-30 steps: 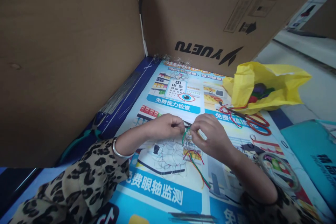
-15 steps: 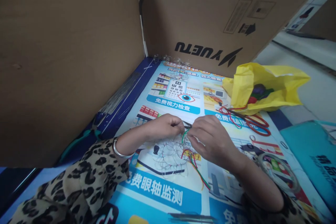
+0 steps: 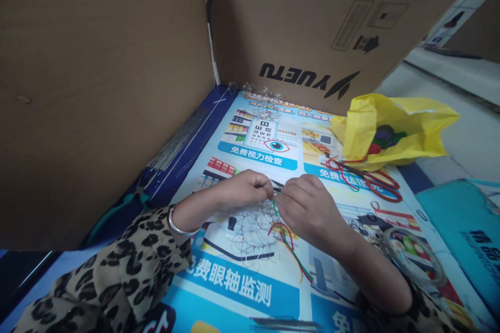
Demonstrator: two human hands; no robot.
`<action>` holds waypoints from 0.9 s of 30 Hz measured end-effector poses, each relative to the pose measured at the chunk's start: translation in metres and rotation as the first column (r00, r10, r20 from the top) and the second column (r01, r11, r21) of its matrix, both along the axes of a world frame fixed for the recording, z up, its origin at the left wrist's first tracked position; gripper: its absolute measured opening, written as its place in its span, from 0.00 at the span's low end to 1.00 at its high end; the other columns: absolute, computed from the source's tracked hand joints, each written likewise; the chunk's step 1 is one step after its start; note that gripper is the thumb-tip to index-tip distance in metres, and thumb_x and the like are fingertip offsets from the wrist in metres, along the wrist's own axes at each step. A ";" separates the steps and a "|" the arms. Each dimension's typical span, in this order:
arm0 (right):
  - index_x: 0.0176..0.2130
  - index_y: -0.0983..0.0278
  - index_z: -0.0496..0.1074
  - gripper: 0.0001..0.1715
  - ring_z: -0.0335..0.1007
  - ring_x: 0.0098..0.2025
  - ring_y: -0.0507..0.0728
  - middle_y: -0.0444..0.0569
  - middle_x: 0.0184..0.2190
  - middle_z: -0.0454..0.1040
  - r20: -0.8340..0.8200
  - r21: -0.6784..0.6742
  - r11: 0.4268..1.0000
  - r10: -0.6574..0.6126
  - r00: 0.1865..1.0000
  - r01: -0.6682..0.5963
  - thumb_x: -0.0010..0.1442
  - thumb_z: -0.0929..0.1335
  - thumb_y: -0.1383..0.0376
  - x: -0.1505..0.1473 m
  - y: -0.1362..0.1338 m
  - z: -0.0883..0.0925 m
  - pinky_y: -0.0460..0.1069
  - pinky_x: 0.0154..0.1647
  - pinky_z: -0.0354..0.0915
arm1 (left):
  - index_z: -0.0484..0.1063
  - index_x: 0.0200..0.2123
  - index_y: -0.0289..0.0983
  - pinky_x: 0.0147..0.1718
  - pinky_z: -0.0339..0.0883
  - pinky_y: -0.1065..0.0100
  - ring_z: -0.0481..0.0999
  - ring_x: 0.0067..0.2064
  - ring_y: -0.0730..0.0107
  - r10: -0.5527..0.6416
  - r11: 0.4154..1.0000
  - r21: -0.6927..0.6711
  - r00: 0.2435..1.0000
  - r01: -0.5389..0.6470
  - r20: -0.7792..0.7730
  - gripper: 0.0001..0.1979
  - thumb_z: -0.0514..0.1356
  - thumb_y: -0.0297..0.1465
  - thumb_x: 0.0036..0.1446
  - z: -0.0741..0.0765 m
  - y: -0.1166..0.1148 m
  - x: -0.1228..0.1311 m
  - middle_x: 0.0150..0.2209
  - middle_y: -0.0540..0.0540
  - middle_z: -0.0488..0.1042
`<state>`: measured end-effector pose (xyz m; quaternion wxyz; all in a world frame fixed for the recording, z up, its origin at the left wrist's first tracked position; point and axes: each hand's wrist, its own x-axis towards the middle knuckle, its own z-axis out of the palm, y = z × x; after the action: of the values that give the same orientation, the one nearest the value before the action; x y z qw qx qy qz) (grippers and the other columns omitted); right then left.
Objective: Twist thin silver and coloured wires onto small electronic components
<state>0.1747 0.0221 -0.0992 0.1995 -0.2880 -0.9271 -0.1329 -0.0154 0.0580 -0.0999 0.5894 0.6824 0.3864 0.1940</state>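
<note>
Above glossy poster: both hands pinch thin looped wire mesh.

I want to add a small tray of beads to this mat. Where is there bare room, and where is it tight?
Bare mat lies around the eye-chart print, between the cardboard wall and the hands. Tight spots: the wire mesh under the left hand and right hand, and the right side with the yellow bag and red loops.

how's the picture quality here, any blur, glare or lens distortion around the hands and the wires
Head view: soft even light, no harsh shadows. Left hand and right hand fairly sharp; thin wire mesh hard to resolve. Wide-angle bending tilts the cardboard box; faint sheen on the poster.
</note>
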 end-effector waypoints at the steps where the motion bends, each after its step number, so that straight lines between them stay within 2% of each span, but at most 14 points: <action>1: 0.29 0.64 0.69 0.10 0.63 0.38 0.57 0.49 0.27 0.70 0.001 0.014 1.000 0.003 1.000 -0.003 0.59 0.62 0.73 -0.001 0.000 -0.002 0.55 0.39 0.56 | 0.69 0.26 0.33 0.26 0.56 0.75 0.62 0.26 0.78 0.001 1.000 -0.001 1.000 -0.001 0.000 0.05 0.53 0.25 0.47 0.000 0.000 0.001 0.24 0.52 0.66; 7: 0.27 0.64 0.68 0.08 0.63 0.38 0.57 0.48 0.27 0.70 -0.093 0.069 0.998 0.019 0.995 -0.013 0.58 0.64 0.73 -0.004 -0.001 -0.011 0.54 0.39 0.57 | 0.68 0.24 0.34 0.28 0.58 0.75 0.63 0.28 0.78 -0.012 0.998 0.063 1.000 0.012 -0.001 0.05 0.53 0.24 0.46 -0.002 -0.001 0.002 0.24 0.53 0.66; 11: 0.28 0.65 0.68 0.07 0.64 0.37 0.58 0.50 0.27 0.70 -0.134 0.081 0.996 0.034 0.990 -0.023 0.57 0.64 0.72 -0.003 0.000 -0.014 0.54 0.38 0.59 | 0.67 0.25 0.34 0.25 0.55 0.75 0.61 0.25 0.78 0.005 0.998 0.061 1.000 -0.005 -0.001 0.04 0.53 0.26 0.46 -0.004 0.001 0.000 0.23 0.53 0.64; 15: 0.30 0.64 0.69 0.06 0.65 0.35 0.58 0.49 0.27 0.71 -0.166 0.053 0.998 -0.037 0.985 0.046 0.57 0.64 0.71 0.001 0.005 -0.011 0.54 0.36 0.58 | 0.67 0.25 0.34 0.24 0.55 0.75 0.60 0.24 0.78 0.006 0.999 0.036 1.000 -0.007 0.027 0.04 0.52 0.26 0.45 -0.001 0.000 -0.001 0.22 0.54 0.63; 19: 0.34 0.64 0.70 0.05 0.66 0.35 0.58 0.49 0.30 0.72 -0.288 -0.097 0.993 -0.097 0.953 0.072 0.56 0.65 0.71 0.004 0.008 -0.005 0.54 0.37 0.60 | 0.67 0.25 0.34 0.27 0.57 0.74 0.61 0.26 0.78 -0.009 0.998 0.069 0.999 0.007 0.034 0.05 0.52 0.25 0.45 0.002 -0.001 0.001 0.23 0.53 0.65; 22: 0.42 0.66 0.70 0.12 0.66 0.41 0.60 0.53 0.36 0.72 -0.360 -0.230 0.972 -0.122 0.925 0.039 0.56 0.66 0.68 0.005 0.008 -0.001 0.55 0.41 0.61 | 0.67 0.24 0.34 0.27 0.56 0.74 0.61 0.26 0.78 -0.005 0.996 0.089 1.000 0.003 0.021 0.04 0.53 0.27 0.47 0.002 -0.002 0.002 0.23 0.54 0.64; 27: 0.36 0.63 0.71 0.07 0.65 0.40 0.58 0.49 0.33 0.72 -0.313 -0.378 0.926 -0.142 0.939 0.014 0.54 0.68 0.70 0.007 0.009 -0.002 0.55 0.42 0.59 | 0.66 0.24 0.34 0.26 0.55 0.74 0.60 0.26 0.78 -0.026 0.991 0.131 1.000 0.026 -0.004 0.07 0.52 0.29 0.51 0.001 -0.001 0.001 0.23 0.53 0.62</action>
<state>0.1815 0.0307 -0.1013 0.2904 -0.3758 -0.8757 0.0869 -0.0143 0.0567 -0.0993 0.5453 0.7249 0.3646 0.2103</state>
